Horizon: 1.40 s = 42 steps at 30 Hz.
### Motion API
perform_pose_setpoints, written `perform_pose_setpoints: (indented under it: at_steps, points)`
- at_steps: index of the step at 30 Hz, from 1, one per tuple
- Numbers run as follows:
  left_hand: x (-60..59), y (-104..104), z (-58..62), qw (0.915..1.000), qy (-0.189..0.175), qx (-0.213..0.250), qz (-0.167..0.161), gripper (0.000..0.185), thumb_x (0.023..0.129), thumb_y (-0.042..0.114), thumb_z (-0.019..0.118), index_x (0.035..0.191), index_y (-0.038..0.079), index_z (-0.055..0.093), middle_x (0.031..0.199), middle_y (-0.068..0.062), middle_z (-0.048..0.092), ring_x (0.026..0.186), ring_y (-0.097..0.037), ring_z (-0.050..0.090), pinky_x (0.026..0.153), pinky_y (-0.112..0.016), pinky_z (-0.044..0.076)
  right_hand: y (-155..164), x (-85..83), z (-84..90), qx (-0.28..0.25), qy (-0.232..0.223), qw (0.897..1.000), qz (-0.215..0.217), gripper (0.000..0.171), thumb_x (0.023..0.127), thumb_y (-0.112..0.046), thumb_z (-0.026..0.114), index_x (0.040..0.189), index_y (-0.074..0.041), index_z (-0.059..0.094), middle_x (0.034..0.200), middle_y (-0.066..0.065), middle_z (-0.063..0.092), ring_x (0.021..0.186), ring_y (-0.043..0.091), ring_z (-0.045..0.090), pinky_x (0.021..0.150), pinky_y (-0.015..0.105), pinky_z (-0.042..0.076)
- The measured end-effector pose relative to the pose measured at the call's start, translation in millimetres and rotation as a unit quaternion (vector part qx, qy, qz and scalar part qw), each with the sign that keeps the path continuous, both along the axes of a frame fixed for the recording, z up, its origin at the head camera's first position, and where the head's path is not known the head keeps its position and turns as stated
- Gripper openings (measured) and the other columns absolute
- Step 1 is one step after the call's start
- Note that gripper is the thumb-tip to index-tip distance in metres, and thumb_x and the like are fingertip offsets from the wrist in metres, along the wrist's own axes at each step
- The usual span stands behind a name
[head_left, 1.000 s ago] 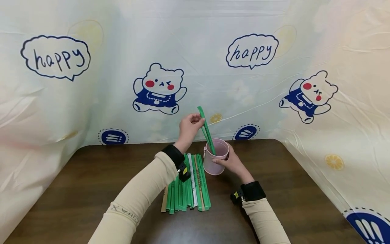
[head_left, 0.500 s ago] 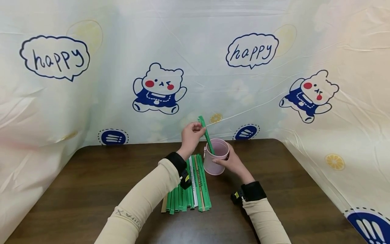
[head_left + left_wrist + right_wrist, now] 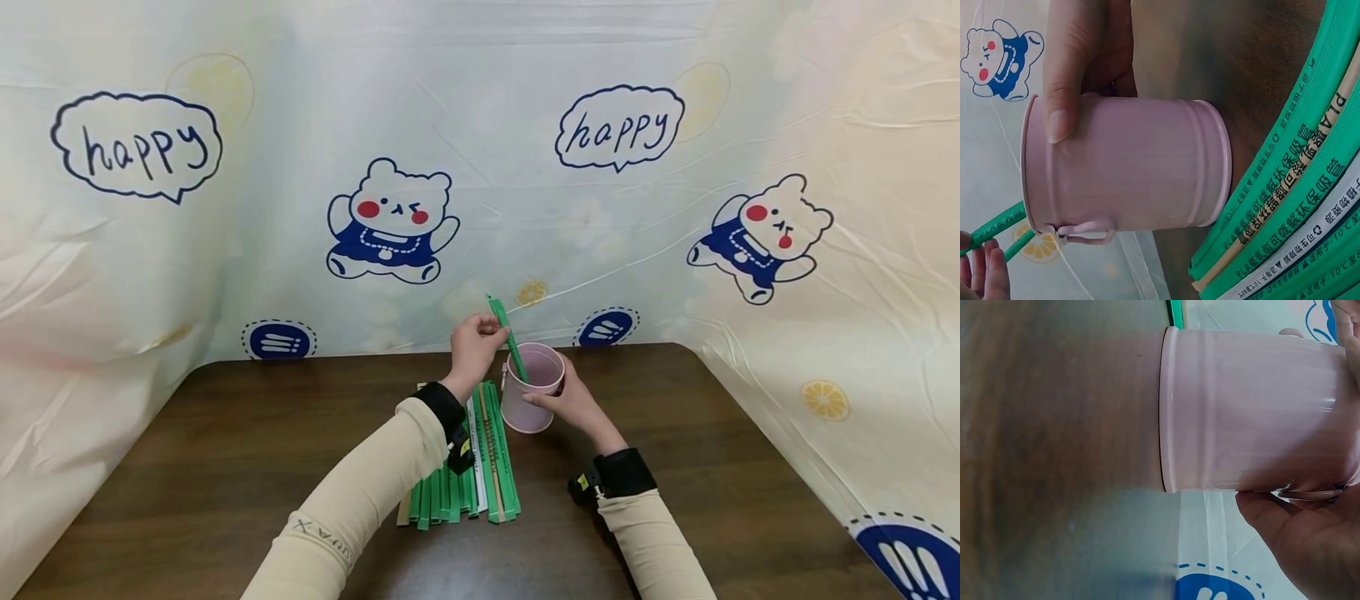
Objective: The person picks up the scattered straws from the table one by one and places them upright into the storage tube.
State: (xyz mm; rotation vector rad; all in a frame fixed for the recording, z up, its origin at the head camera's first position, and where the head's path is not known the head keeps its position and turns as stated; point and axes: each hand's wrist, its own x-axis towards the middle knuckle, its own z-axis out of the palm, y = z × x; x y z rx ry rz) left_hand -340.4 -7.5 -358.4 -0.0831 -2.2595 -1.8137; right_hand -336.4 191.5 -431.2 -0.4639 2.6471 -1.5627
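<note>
My left hand (image 3: 472,350) pinches green paper-wrapped drinking straws (image 3: 512,340) above a small pink bucket (image 3: 527,411). Their lower ends are inside the bucket; two wrapped straws show by the fingers (image 3: 994,272) in the left wrist view. My right hand (image 3: 576,402) grips the bucket's right side, its thumb on the outer wall near the rim. In the right wrist view the bucket (image 3: 1254,406) stands upright on the table. Left of it lies a row of wrapped straws (image 3: 491,467), mostly green with some tan and one white, partly hidden by my left forearm.
The brown wooden table (image 3: 300,425) reaches to a pale backdrop cloth (image 3: 510,183) with printed bears and lettering, hanging just behind the far edge. A black wrist camera (image 3: 460,450) on my left arm hangs over the straw row.
My left hand has moved down and slightly right with the straws, so they stick out less above the bucket rim. My right hand and the bucket stay in place.
</note>
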Motion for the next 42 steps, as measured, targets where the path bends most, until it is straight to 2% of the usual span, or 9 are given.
perform_pose_setpoints:
  at_steps: [10, 19, 23, 27, 29, 30, 34, 38, 42]
  points:
    - [1.4, 1.6, -1.4, 0.9999, -0.006, 0.01, 0.009, 0.023, 0.097, 0.011, 0.069, 0.116, -0.002, 0.067, 0.11, -0.022, 0.071, 0.104, -0.035, 0.068, 0.083, -0.036, 0.06, -1.2, 2.2, 2.1, -0.002, -0.011, 1.0, -0.003, 0.094, 0.091, -0.019, 0.078, 0.16, -0.004, 0.015, 0.158, 0.025, 0.036, 0.144, 0.042, 0.042, 0.12, 0.06, 0.039]
    - [-0.7, -3.2, -11.6, 0.9999, -0.016, -0.002, -0.003, 0.025, 0.098, 0.011, 0.068, 0.119, -0.002, 0.064, 0.109, -0.021, 0.069, 0.094, -0.034, 0.07, 0.078, -0.032, 0.058, -2.0, 1.3, -2.4, -0.017, 0.002, 1.0, 0.014, 0.093, 0.091, -0.017, 0.078, 0.159, -0.002, 0.017, 0.155, 0.026, 0.039, 0.142, 0.042, 0.044, 0.118, 0.059, 0.041]
    - [-6.1, -8.2, -15.7, 0.9996, -0.027, -0.002, -0.012, 0.031, 0.099, 0.016, 0.069, 0.125, 0.001, 0.064, 0.108, -0.018, 0.07, 0.093, -0.032, 0.07, 0.08, -0.034, 0.058, -2.0, 2.1, -0.6, -0.016, 0.0, 1.0, 0.013, 0.093, 0.091, -0.019, 0.078, 0.159, -0.003, 0.017, 0.156, 0.026, 0.038, 0.142, 0.042, 0.044, 0.118, 0.06, 0.041]
    - [-8.4, -15.4, -13.0, 0.9991, -0.035, -0.011, -0.023, 0.037, 0.099, 0.02, 0.069, 0.131, 0.002, 0.063, 0.113, -0.019, 0.071, 0.097, -0.035, 0.07, 0.085, -0.037, 0.059, -5.5, 15.4, 21.7, -0.018, -0.013, 1.0, 0.017, 0.091, 0.092, -0.013, 0.076, 0.159, 0.001, 0.016, 0.157, 0.029, 0.036, 0.143, 0.045, 0.042, 0.119, 0.061, 0.04]
    - [-9.0, -21.9, -8.9, 0.9985, -0.04, -0.021, -0.029, 0.039, 0.099, 0.021, 0.068, 0.133, 0.002, 0.062, 0.115, -0.02, 0.071, 0.099, -0.035, 0.07, 0.087, -0.039, 0.059, -8.1, 22.5, 32.7, -0.019, -0.018, 0.999, 0.022, 0.089, 0.092, -0.01, 0.074, 0.158, 0.004, 0.016, 0.156, 0.031, 0.035, 0.143, 0.046, 0.041, 0.119, 0.061, 0.04]
    - [-7.9, -25.9, -4.7, 0.9982, -0.042, -0.028, -0.034, 0.04, 0.1, 0.021, 0.067, 0.134, 0.001, 0.061, 0.121, -0.023, 0.07, 0.104, -0.038, 0.069, 0.091, -0.042, 0.059, -9.3, 25.4, 38.1, -0.018, -0.018, 0.999, 0.025, 0.089, 0.092, -0.009, 0.074, 0.158, 0.005, 0.016, 0.156, 0.031, 0.035, 0.143, 0.047, 0.041, 0.119, 0.062, 0.04]
    - [-12.9, -51.1, 4.3, 0.994, -0.055, -0.073, -0.059, 0.04, 0.102, 0.019, 0.063, 0.136, -0.001, 0.059, 0.124, -0.025, 0.069, 0.107, -0.037, 0.069, 0.094, -0.042, 0.059, -9.7, 22.7, 38.7, -0.014, -0.014, 1.0, 0.022, 0.088, 0.092, -0.01, 0.074, 0.158, 0.005, 0.017, 0.156, 0.031, 0.035, 0.143, 0.047, 0.04, 0.119, 0.062, 0.04]
    - [-15.6, -80.1, 4.6, 0.985, -0.069, -0.14, -0.073, 0.036, 0.102, 0.014, 0.06, 0.134, -0.004, 0.06, 0.119, -0.027, 0.07, 0.104, -0.037, 0.07, 0.09, -0.039, 0.06, -5.3, 10.4, 21.7, -0.016, -0.017, 1.0, 0.013, 0.091, 0.092, -0.011, 0.075, 0.159, 0.003, 0.015, 0.157, 0.031, 0.034, 0.145, 0.047, 0.039, 0.119, 0.063, 0.038]
    - [-14.1, -104.1, -5.9, 0.9736, -0.103, -0.19, -0.073, 0.034, 0.101, 0.01, 0.06, 0.131, -0.007, 0.061, 0.117, -0.028, 0.071, 0.104, -0.039, 0.07, 0.091, -0.043, 0.06, -1.6, 2.0, 4.3, -0.015, -0.02, 1.0, 0.003, 0.094, 0.092, -0.015, 0.077, 0.161, -0.002, 0.013, 0.159, 0.028, 0.034, 0.145, 0.045, 0.038, 0.12, 0.063, 0.037]
